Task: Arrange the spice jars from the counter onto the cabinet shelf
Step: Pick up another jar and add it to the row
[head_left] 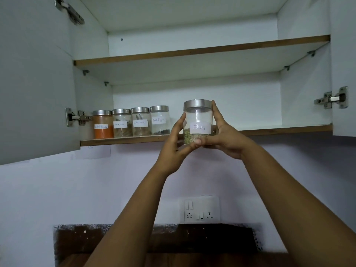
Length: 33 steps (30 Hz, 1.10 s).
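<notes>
The jar point(197, 122) was up in the air, just in front of the lower shelf point(279, 130) of the cabinet, and both hands held it. The left hand point(176, 147) pressed on its left side and the right hand point(224, 135) pressed on its right side, with the thumbs tucked under the bottom. It looked like clear glass with a shiny metal lid point(197, 104), so it was likely hard, smooth and a bit slippery, and it could break if it fell. It was mostly empty, with only a little pile of greenish seeds at the bottom, so it was probably light. Holding it low on the sides, not by the lid, seemed the safe way. Its white label had handwriting that was hard to read. Four more jars stood in a row on the left part of the shelf. The orange jar point(103, 124) was about half full of orange powder. The next two point(122, 123) point(140, 121) held brown bits. The last jar point(159, 120) had a few dark bits at the bottom.
</notes>
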Each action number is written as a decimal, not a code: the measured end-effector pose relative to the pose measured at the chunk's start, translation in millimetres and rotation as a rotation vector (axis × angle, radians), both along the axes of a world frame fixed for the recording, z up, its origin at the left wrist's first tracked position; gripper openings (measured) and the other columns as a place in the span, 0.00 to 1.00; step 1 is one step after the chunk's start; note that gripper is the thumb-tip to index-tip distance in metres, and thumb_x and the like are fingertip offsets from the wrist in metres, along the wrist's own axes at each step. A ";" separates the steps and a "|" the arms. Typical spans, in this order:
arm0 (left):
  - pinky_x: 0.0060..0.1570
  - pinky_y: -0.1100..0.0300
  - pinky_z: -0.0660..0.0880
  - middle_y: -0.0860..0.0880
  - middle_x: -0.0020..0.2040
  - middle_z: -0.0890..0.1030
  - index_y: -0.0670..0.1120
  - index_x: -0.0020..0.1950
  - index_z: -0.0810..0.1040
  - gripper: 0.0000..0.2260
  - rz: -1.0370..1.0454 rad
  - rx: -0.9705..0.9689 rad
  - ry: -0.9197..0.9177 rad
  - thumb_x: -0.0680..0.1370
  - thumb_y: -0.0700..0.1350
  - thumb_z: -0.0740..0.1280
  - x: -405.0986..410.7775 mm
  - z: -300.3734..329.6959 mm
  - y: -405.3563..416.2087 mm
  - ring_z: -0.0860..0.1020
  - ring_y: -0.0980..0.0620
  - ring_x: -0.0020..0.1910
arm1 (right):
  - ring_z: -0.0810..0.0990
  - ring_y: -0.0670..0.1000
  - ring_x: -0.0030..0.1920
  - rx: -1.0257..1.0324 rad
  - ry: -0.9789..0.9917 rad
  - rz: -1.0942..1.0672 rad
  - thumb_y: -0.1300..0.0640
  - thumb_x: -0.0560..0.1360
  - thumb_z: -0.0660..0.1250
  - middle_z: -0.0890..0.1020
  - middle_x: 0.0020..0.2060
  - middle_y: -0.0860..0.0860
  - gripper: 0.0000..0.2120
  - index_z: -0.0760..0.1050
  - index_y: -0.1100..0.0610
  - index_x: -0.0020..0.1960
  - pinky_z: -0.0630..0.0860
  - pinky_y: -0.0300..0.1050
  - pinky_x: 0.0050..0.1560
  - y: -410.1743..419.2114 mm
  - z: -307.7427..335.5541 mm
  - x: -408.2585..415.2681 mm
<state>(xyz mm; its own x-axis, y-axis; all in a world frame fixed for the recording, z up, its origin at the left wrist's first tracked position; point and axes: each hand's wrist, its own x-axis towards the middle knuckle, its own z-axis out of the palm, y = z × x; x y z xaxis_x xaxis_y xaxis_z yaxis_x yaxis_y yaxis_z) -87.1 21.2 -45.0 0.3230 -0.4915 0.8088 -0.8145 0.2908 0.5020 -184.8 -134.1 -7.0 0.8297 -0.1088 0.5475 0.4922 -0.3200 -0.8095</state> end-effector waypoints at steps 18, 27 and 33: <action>0.65 0.43 0.67 0.48 0.57 0.79 0.44 0.67 0.72 0.25 0.991 -0.112 -0.463 0.80 0.61 0.56 141.3 5.5 -18.4 0.76 0.46 0.57 | 0.76 0.53 0.62 -0.241 0.254 -0.280 0.62 0.70 0.76 0.72 0.67 0.56 0.60 0.29 0.40 0.76 0.75 0.44 0.58 -26.4 55.4 91.1; 0.43 0.55 0.65 0.49 0.37 0.73 0.46 0.40 0.73 0.16 1.153 -0.288 -0.592 0.82 0.52 0.55 164.6 -5.9 -22.8 0.70 0.48 0.37 | 0.70 0.59 0.68 -0.338 0.383 -0.493 0.51 0.63 0.82 0.68 0.72 0.56 0.67 0.29 0.40 0.76 0.68 0.55 0.70 -29.1 64.8 150.5; 0.42 0.53 0.66 0.49 0.37 0.73 0.46 0.40 0.74 0.13 1.139 -0.310 -0.629 0.81 0.50 0.58 172.2 -7.4 -24.0 0.71 0.48 0.36 | 0.70 0.58 0.67 -0.320 0.370 -0.496 0.57 0.67 0.79 0.70 0.69 0.57 0.62 0.33 0.43 0.78 0.68 0.50 0.69 -33.6 64.2 167.9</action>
<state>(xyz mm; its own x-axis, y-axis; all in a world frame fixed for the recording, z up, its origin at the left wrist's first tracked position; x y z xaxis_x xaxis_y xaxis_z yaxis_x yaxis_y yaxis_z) 85.1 -2.8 -52.4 -0.0385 0.0309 0.9988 -0.7444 -0.6677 -0.0081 -16.9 -167.7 57.3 0.8620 -0.4036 0.3066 -0.0641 -0.6868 -0.7240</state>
